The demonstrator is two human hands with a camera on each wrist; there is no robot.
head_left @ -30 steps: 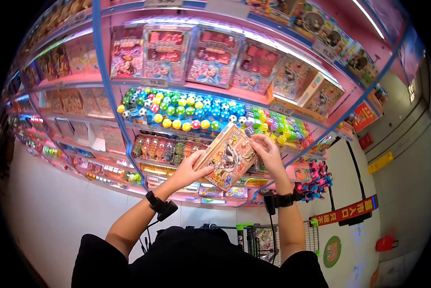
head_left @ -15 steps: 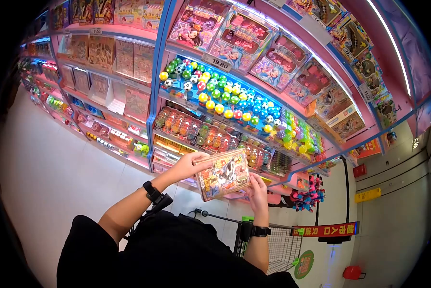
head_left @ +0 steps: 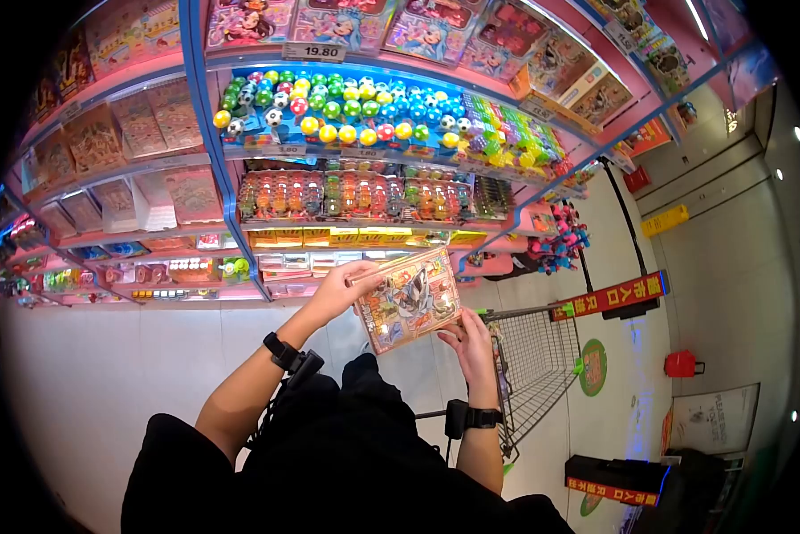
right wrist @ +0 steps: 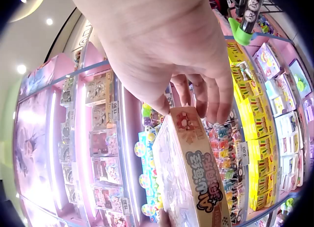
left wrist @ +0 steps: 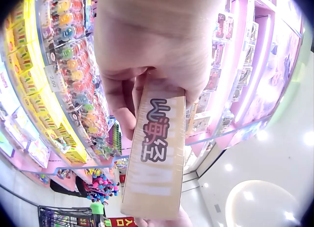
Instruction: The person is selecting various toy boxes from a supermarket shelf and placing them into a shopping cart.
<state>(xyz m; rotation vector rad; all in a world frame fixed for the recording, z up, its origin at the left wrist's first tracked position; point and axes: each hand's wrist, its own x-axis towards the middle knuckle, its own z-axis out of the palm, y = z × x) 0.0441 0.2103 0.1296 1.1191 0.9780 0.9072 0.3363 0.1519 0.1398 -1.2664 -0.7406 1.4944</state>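
A flat box (head_left: 410,301) with colourful cartoon art and a shiny surface is held up tilted in front of the body. My left hand (head_left: 348,289) grips its left side, thumb on the front and fingers behind. The left wrist view shows a plain tan side of the box (left wrist: 156,153) with large printed characters. At the lower right corner, my right hand (head_left: 473,347) holds the box lightly. In the right wrist view the thumb of that hand (right wrist: 162,60) lies at the box's corner and its other fingers (right wrist: 223,102) hang loosely curved beside the printed side.
Pink shelves hold colourful balls (head_left: 351,109), capsule-like toys (head_left: 355,196), yellow packs (head_left: 355,237) and boxed toys (head_left: 337,22). A wire shopping cart (head_left: 538,356) stands at the right, near a red sign (head_left: 609,298). Pale floor (head_left: 133,383) lies at the left.
The right hand has moved from the box's upper right down to its lower right corner, and the box has turned and come lower. The head view has shifted, showing more floor and cart.
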